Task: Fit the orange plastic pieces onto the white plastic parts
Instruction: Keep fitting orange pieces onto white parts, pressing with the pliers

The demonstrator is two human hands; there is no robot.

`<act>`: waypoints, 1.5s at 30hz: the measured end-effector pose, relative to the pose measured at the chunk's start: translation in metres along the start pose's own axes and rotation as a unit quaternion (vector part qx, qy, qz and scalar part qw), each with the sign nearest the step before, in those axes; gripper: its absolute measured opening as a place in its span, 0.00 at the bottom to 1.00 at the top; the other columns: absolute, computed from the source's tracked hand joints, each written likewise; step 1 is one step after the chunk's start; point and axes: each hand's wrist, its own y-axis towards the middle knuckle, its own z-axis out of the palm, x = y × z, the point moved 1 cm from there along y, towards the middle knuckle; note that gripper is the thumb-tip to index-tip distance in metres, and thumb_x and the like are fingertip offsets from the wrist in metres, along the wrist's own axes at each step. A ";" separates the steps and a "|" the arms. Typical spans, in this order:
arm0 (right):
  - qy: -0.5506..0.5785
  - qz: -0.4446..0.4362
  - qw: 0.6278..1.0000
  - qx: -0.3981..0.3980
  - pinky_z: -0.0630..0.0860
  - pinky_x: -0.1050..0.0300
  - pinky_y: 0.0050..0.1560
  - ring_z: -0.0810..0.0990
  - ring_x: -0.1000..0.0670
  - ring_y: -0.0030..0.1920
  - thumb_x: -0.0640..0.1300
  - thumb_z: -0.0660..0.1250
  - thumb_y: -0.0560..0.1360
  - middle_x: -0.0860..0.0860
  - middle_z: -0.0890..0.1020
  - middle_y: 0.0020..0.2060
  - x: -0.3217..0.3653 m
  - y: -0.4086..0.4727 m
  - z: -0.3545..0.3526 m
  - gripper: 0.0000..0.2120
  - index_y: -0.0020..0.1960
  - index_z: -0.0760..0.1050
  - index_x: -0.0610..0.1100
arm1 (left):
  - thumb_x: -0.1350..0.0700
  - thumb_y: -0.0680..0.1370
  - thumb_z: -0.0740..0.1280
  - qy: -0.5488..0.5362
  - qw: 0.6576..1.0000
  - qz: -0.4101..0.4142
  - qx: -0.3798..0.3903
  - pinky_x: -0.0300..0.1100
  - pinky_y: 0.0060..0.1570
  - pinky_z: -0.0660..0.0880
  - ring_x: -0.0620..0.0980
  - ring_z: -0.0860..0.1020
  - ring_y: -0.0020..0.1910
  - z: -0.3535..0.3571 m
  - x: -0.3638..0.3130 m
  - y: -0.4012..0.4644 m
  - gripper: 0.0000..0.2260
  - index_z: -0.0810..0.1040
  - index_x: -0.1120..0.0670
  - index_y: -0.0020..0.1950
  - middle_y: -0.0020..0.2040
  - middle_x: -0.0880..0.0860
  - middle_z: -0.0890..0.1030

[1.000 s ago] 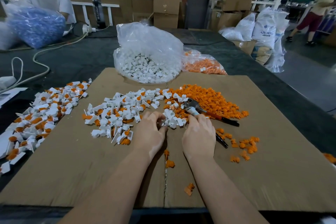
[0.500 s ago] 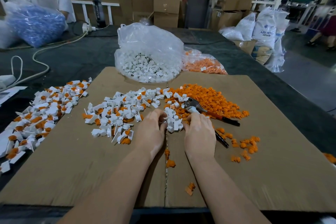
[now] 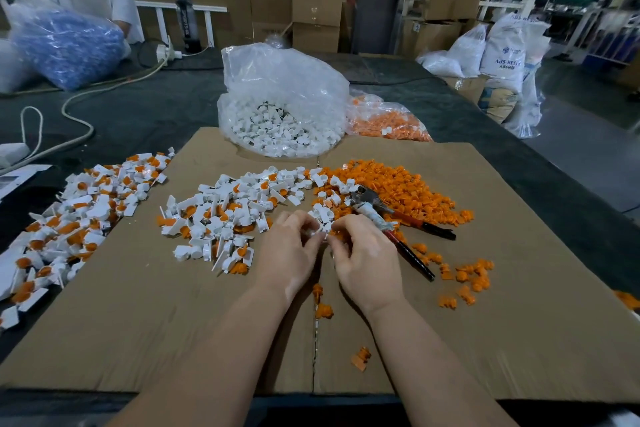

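Observation:
On the brown cardboard sheet (image 3: 145, 322), my left hand (image 3: 289, 250) and my right hand (image 3: 363, 253) meet at the middle. Both pinch a small white plastic part (image 3: 320, 234) between their fingertips. Whether an orange piece is in my right fingers is hidden. Just beyond lies a heap of loose orange pieces (image 3: 405, 187), with loose white parts (image 3: 325, 208) at its near edge. A pile of white parts fitted with orange pieces (image 3: 221, 215) lies to the left. A second such pile (image 3: 79, 215) spreads off the cardboard's left edge.
Red-and-black-handled pliers (image 3: 408, 222) lie right of my right hand. Clear bags of white parts (image 3: 280, 125) and orange pieces (image 3: 388, 121) stand behind the cardboard. Stray orange pieces (image 3: 467, 276) lie at the right. A cable (image 3: 79, 97) crosses the dark table; a person with a blue bag (image 3: 65, 45) sits far left.
My hands have drawn together and lifted slightly from the white parts heap, now pinching one white part between them. The head view has shifted a little.

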 end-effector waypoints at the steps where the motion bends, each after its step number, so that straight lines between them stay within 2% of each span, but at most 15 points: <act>1: 0.002 -0.012 1.000 0.009 0.77 0.53 0.37 0.77 0.49 0.37 0.38 0.69 0.71 0.48 0.79 0.38 0.001 -0.001 -0.001 0.03 0.43 0.76 0.40 | 0.53 0.76 0.67 -0.003 1.000 0.001 -0.010 0.33 0.43 0.67 0.45 0.74 0.44 0.000 0.000 0.000 0.04 0.77 0.52 0.48 0.47 0.48 0.76; 3: -0.001 -0.025 0.999 0.034 0.76 0.54 0.36 0.76 0.50 0.36 0.38 0.69 0.72 0.49 0.78 0.37 0.003 -0.002 -0.001 0.02 0.42 0.75 0.41 | 0.53 0.77 0.66 0.001 1.000 0.005 -0.022 0.32 0.40 0.64 0.44 0.72 0.43 0.000 0.001 0.000 0.04 0.77 0.53 0.48 0.47 0.48 0.76; 6: -0.015 -0.015 0.999 0.047 0.76 0.52 0.40 0.77 0.48 0.39 0.38 0.66 0.74 0.48 0.79 0.39 0.000 -0.001 0.002 0.01 0.44 0.77 0.41 | 0.54 0.77 0.66 -0.003 1.000 0.023 -0.014 0.30 0.39 0.61 0.42 0.70 0.44 0.000 0.001 0.000 0.04 0.78 0.53 0.47 0.47 0.47 0.72; 12: -0.010 0.018 1.000 0.019 0.77 0.50 0.48 0.79 0.44 0.46 0.34 0.67 0.74 0.43 0.80 0.45 -0.004 0.002 0.002 0.07 0.51 0.79 0.37 | 0.55 0.77 0.66 -0.033 0.999 0.032 0.017 0.30 0.40 0.61 0.44 0.71 0.45 -0.001 0.001 0.000 0.04 0.79 0.54 0.48 0.45 0.47 0.74; 16: 0.009 0.046 0.999 -0.004 0.72 0.60 0.55 0.79 0.49 0.52 0.35 0.65 0.75 0.45 0.81 0.51 -0.006 0.002 0.002 0.11 0.57 0.78 0.39 | 0.55 0.78 0.63 -0.026 0.998 0.045 0.027 0.28 0.42 0.60 0.41 0.70 0.48 -0.002 0.001 0.000 0.10 0.78 0.51 0.59 0.48 0.46 0.72; 18: 0.023 0.065 0.998 -0.008 0.71 0.63 0.51 0.79 0.50 0.50 0.37 0.66 0.75 0.47 0.82 0.48 -0.006 0.003 0.001 0.08 0.53 0.79 0.39 | 0.55 0.79 0.62 -0.025 0.998 0.044 0.032 0.28 0.41 0.60 0.41 0.69 0.47 -0.002 0.001 0.000 0.11 0.78 0.51 0.59 0.49 0.47 0.71; 21: 0.011 0.057 0.998 -0.008 0.73 0.60 0.45 0.78 0.50 0.44 0.40 0.67 0.75 0.47 0.81 0.42 -0.005 0.002 0.000 0.05 0.47 0.79 0.39 | 0.57 0.79 0.62 -0.048 0.998 0.028 0.027 0.29 0.41 0.61 0.41 0.70 0.48 -0.002 0.002 0.000 0.09 0.77 0.50 0.57 0.49 0.46 0.73; 27: -0.016 0.040 0.999 -0.007 0.71 0.59 0.43 0.77 0.49 0.43 0.40 0.67 0.74 0.47 0.80 0.39 -0.005 0.002 0.003 0.04 0.44 0.78 0.39 | 0.55 0.79 0.62 -0.096 0.995 -0.012 0.028 0.35 0.44 0.67 0.41 0.73 0.43 -0.002 0.002 0.001 0.03 0.71 0.46 0.50 0.41 0.40 0.73; 32: -0.045 0.015 0.999 0.001 0.76 0.54 0.42 0.78 0.47 0.42 0.38 0.68 0.74 0.47 0.79 0.38 -0.005 0.001 0.003 0.03 0.42 0.77 0.39 | 0.55 0.78 0.63 -0.095 0.995 -0.006 0.023 0.33 0.40 0.66 0.38 0.72 0.39 -0.002 0.004 -0.001 0.05 0.71 0.45 0.49 0.38 0.39 0.73; 37: -0.079 -0.008 0.997 -0.016 0.77 0.52 0.33 0.78 0.46 0.36 0.35 0.72 0.69 0.47 0.78 0.33 -0.002 0.001 0.002 0.06 0.37 0.76 0.39 | 0.57 0.77 0.66 -0.134 0.990 -0.021 0.033 0.23 0.37 0.68 0.38 0.75 0.39 -0.003 0.003 -0.002 0.06 0.73 0.45 0.46 0.38 0.43 0.76; 39: -0.091 -0.008 0.996 -0.021 0.76 0.53 0.32 0.78 0.46 0.34 0.35 0.73 0.68 0.47 0.78 0.32 -0.001 0.001 0.002 0.08 0.36 0.75 0.40 | 0.57 0.76 0.67 -0.164 0.985 -0.037 0.045 0.27 0.39 0.71 0.42 0.77 0.41 -0.004 0.003 -0.003 0.08 0.73 0.43 0.43 0.39 0.47 0.79; 42: -0.107 -0.020 0.994 -0.029 0.74 0.56 0.30 0.77 0.46 0.32 0.35 0.76 0.65 0.47 0.77 0.30 0.000 0.001 0.002 0.11 0.34 0.73 0.40 | 0.58 0.76 0.68 -0.197 0.977 -0.058 0.060 0.44 0.45 0.77 0.49 0.80 0.42 -0.004 0.003 -0.003 0.08 0.74 0.44 0.44 0.41 0.52 0.81; 45: -0.119 -0.034 0.992 -0.033 0.72 0.59 0.29 0.76 0.47 0.30 0.36 0.77 0.63 0.48 0.76 0.29 0.001 0.001 0.002 0.13 0.33 0.72 0.41 | 0.60 0.75 0.68 -0.220 0.971 -0.062 0.069 0.48 0.44 0.78 0.50 0.80 0.39 -0.005 0.002 -0.004 0.07 0.75 0.47 0.43 0.39 0.53 0.81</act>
